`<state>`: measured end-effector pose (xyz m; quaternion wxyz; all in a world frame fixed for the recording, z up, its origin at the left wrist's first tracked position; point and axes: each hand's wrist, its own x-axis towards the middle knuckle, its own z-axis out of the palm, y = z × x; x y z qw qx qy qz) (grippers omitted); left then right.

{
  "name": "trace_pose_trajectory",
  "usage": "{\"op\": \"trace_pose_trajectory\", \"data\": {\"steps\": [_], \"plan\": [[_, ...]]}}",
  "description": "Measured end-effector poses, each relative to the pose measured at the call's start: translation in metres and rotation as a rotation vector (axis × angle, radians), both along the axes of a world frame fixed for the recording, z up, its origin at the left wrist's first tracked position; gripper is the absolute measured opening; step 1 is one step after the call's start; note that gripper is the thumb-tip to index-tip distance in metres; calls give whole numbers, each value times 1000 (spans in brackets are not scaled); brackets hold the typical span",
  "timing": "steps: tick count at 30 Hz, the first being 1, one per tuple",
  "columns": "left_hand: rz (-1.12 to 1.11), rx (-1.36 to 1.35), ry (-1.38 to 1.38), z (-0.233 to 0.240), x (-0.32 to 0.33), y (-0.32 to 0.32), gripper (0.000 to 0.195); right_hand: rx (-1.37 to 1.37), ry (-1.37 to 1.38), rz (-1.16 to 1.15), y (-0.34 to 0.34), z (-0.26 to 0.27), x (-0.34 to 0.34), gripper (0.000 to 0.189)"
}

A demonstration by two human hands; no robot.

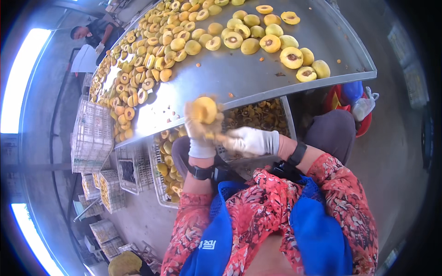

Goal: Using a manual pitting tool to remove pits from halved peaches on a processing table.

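My left hand (203, 124), in a soiled pale glove, holds up a halved yellow stone fruit (206, 110), which looks like a peach. The hand is at the near edge of a metal-topped table (238, 77). My right hand (247, 140), also gloved, is curled close beside the left wrist. Motion blur hides its fingertips and whatever may be in them. Many fruit halves (178, 45) lie on the tabletop, some with brown pits showing. Below the hands, a crate (257, 115) contains dark yellow-brown fruit pieces.
Another crate of fruit halves (169, 165) stands by my left knee. Stacked plastic crates (91, 134) are at the left, with more behind on the floor. A red bucket (365, 126) holding bags is under the table's right corner. Another person (100, 34) is at the far left.
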<state>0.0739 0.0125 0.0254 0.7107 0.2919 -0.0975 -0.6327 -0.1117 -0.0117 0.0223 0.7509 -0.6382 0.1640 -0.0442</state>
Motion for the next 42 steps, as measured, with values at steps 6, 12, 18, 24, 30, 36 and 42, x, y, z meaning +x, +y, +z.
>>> {"op": "trace_pose_trajectory", "data": {"steps": [6,12,18,24,30,36,42], "plan": [[383,277,-1245,45,118,65,40,-824,548,123,-1,-22,-19,47],[65,647,-2114,58,163,-2,54,-819,579,-327,-11,-32,-25,42],[-183,939,-2192,8,214,-139,82,-724,473,-209,-4,-23,-3,40],[-98,869,-2201,-23,214,-181,66,-645,415,-279,-9,-15,-1,38],[-78,431,-845,-1,194,-115,40,-528,307,-373,-15,4,4,40],[-143,75,-555,43,84,-24,42,-482,35,-497,-5,17,18,37],[-83,5,-390,42,14,4,50,-489,33,-554,4,17,20,37]]}}
